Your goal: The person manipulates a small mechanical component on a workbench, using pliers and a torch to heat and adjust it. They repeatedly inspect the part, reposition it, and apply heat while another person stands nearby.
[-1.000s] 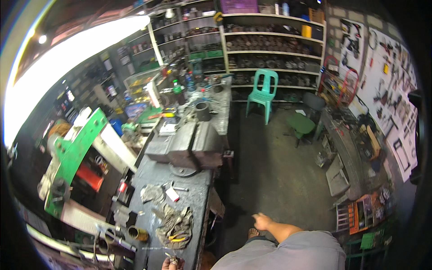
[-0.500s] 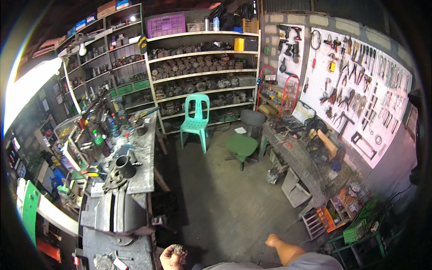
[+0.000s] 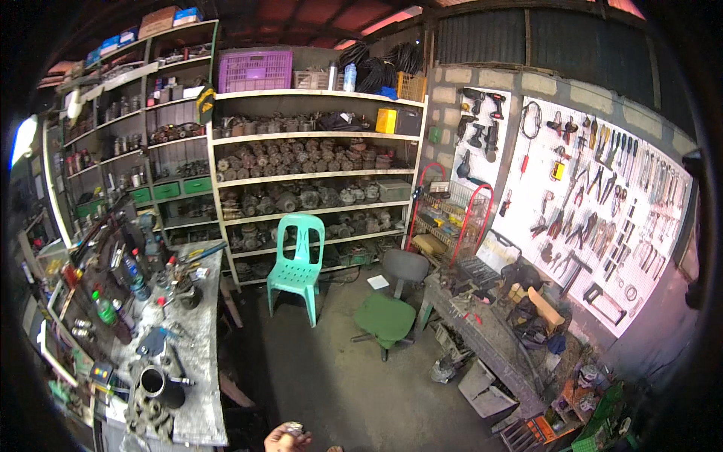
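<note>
Shelves (image 3: 316, 137) of dark metal parts stood along the back, with a purple crate (image 3: 256, 71) on top. To the right, a white board (image 3: 539, 175) hung with tools covered part of the wall above a cluttered bench (image 3: 482, 331). Between that bench and the silvery table (image 3: 199, 324) on the left, a green chair (image 3: 295, 279) and a low stool (image 3: 384, 315) stood on the floor (image 3: 324, 377). An open metal cylinder (image 3: 162, 389) sat on the table. At the lower edge, the left hand (image 3: 279, 439) had its fingers closed on a small metal part (image 3: 294, 428), held up beyond the table's right edge. The right hand was out of view, so its state could not be told.
</note>
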Action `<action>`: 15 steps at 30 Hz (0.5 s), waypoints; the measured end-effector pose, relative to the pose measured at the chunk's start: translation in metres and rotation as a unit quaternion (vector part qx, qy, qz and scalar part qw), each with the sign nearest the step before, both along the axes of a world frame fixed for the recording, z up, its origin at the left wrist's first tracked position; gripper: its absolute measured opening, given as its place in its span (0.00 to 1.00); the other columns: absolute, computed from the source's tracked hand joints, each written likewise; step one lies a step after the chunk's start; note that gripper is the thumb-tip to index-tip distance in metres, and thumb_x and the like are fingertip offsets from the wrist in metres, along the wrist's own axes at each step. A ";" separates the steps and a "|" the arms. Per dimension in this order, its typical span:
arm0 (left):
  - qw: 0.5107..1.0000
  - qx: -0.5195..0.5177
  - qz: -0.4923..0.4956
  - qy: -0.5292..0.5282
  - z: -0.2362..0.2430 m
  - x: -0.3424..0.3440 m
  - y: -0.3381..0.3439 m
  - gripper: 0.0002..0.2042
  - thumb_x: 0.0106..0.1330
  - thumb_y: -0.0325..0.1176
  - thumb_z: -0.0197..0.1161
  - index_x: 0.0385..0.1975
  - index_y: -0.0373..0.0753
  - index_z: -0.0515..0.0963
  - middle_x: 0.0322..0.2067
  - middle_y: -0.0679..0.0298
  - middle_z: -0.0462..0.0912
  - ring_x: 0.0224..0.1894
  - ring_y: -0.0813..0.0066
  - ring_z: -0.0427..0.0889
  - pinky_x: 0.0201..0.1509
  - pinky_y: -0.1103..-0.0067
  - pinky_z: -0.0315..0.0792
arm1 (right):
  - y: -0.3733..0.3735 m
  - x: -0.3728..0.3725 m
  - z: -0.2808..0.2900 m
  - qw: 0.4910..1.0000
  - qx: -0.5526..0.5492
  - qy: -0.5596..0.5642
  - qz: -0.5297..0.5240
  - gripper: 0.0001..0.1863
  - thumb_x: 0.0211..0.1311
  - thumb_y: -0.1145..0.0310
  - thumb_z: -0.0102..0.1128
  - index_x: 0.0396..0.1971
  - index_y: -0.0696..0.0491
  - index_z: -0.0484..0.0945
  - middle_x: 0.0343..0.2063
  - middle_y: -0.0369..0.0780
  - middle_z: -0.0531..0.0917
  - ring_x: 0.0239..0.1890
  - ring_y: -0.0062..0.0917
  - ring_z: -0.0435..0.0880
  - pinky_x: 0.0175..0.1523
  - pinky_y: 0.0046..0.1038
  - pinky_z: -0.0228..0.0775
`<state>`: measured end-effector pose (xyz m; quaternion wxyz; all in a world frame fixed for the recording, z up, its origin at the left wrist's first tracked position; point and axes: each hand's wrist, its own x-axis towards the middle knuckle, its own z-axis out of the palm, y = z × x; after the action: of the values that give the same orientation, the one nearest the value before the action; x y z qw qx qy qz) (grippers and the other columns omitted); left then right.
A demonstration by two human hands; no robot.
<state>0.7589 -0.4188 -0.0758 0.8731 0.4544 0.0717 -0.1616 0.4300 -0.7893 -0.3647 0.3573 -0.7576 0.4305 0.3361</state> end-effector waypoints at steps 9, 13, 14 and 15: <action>0.996 0.082 -0.023 -0.003 0.019 0.273 -0.090 0.08 0.71 0.26 0.62 0.47 0.35 0.80 0.37 0.64 0.85 0.35 0.67 0.89 0.48 0.66 0.86 | -0.095 0.203 0.015 0.993 -0.025 -0.014 -0.117 0.33 0.66 0.51 0.66 0.66 0.55 0.80 0.61 0.53 0.86 0.60 0.49 0.86 0.67 0.44 0.78; 0.993 0.040 -0.056 -0.096 0.019 0.373 -0.157 0.07 0.70 0.23 0.61 0.45 0.32 0.81 0.35 0.64 0.85 0.36 0.70 0.88 0.50 0.67 0.85 | -0.129 0.315 0.000 0.998 -0.041 -0.036 -0.025 0.34 0.66 0.49 0.65 0.67 0.54 0.81 0.61 0.52 0.86 0.58 0.48 0.87 0.66 0.42 0.78; 0.992 0.026 -0.055 -0.112 0.017 0.396 -0.173 0.06 0.69 0.22 0.61 0.42 0.32 0.82 0.35 0.63 0.86 0.36 0.70 0.87 0.52 0.67 0.85 | -0.136 0.344 -0.003 0.997 -0.061 -0.033 0.023 0.35 0.67 0.48 0.65 0.68 0.53 0.80 0.62 0.52 0.86 0.57 0.48 0.88 0.66 0.42 0.79; 0.992 0.025 -0.059 -0.107 0.015 0.419 -0.185 0.07 0.68 0.22 0.63 0.43 0.31 0.82 0.35 0.62 0.86 0.36 0.70 0.87 0.52 0.67 0.84 | -0.148 0.372 -0.007 0.997 -0.059 -0.041 0.034 0.35 0.66 0.47 0.65 0.68 0.53 0.80 0.61 0.51 0.86 0.57 0.48 0.88 0.65 0.42 0.79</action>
<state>1.1777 -0.6039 -0.0608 0.8530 0.4942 -0.0446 -0.1616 0.8017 -0.9370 -0.3715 0.3181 -0.8049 0.4081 0.2906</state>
